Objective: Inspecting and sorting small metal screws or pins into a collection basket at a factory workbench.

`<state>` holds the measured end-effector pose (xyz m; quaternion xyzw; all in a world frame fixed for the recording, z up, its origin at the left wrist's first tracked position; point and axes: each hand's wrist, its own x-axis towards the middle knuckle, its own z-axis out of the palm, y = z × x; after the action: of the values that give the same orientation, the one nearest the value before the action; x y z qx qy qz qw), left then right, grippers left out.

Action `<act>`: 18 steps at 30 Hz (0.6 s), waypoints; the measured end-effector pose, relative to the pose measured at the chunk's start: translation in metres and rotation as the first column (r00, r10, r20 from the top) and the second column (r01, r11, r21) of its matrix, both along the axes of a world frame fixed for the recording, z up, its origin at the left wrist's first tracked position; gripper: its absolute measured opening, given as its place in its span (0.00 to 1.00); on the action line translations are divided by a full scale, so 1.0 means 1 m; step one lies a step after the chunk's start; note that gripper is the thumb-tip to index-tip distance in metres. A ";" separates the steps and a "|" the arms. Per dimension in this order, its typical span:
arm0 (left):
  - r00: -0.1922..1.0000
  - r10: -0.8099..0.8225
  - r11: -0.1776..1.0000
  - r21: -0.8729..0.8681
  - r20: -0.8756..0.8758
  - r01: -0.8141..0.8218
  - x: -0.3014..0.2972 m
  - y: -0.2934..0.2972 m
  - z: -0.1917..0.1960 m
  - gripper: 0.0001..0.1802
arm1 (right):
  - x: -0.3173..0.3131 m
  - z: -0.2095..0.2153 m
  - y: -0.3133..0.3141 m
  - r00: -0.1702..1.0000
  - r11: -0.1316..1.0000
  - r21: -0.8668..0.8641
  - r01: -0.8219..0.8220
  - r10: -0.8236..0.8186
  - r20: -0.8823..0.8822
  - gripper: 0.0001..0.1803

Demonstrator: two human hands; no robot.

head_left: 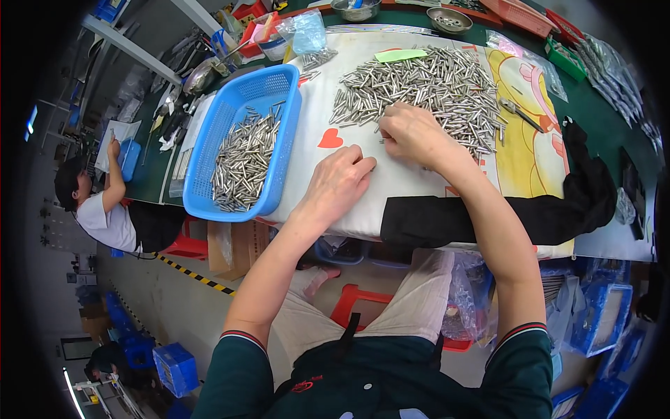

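A wide heap of small silvery metal pins [447, 87] lies on a white and yellow printed cloth [307, 160]. At the heap's near edge is my right hand [417, 136], its fingers bent and drawn together among the pins; what they hold is hidden. My left hand [338, 183] rests on the cloth just left of it, fingers curled under, and I cannot see what is in them. On the left stands a blue perforated basket [288, 133] with many similar pins [244, 164] inside. A pale green slip of paper [400, 55] lies on top of the heap.
A black cloth [447, 220] lies along the near table edge. Right of the heap is a caliper-like tool [521, 115]. Metal bowls [449, 21] and a red tray [520, 15] stand at the back. Another person [105, 209] sits at the far left.
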<state>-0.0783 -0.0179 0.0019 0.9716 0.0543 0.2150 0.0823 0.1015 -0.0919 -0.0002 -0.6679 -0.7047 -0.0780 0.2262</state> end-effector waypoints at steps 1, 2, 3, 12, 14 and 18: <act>1.000 -0.012 0.999 -0.037 0.018 0.013 -0.002 0.001 0.000 0.06 | 0.000 0.011 -0.001 0.996 0.996 -0.086 0.003 -0.010 -0.084 0.03; 0.999 -0.024 0.997 -0.073 0.037 0.027 -0.003 0.002 0.001 0.06 | 0.003 0.014 -0.001 0.993 1.000 -0.023 0.020 -0.022 -0.116 0.04; 0.999 -0.026 0.997 -0.069 0.037 0.028 -0.005 0.002 0.002 0.06 | 0.008 0.016 0.000 0.988 0.998 0.041 0.039 -0.032 -0.149 0.04; 0.986 0.163 0.985 -0.059 0.042 -0.160 -0.001 -0.013 0.003 0.03 | 0.020 0.016 -0.005 0.984 0.986 0.017 0.163 -0.161 -0.079 0.04; 0.980 0.197 0.977 -0.091 0.031 -0.193 -0.002 -0.014 0.007 0.02 | 0.018 0.016 -0.006 0.984 0.986 0.009 0.167 -0.166 -0.066 0.04; 0.972 0.232 0.972 -0.028 -0.035 -0.233 -0.004 -0.011 0.004 0.02 | 0.006 0.011 -0.005 0.976 0.978 -0.086 0.192 -0.181 0.117 0.03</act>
<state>-0.0828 -0.0287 0.0063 0.9605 0.1721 0.2069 0.0711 0.1075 -0.0965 0.0105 -0.7360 -0.6532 -0.1008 0.1465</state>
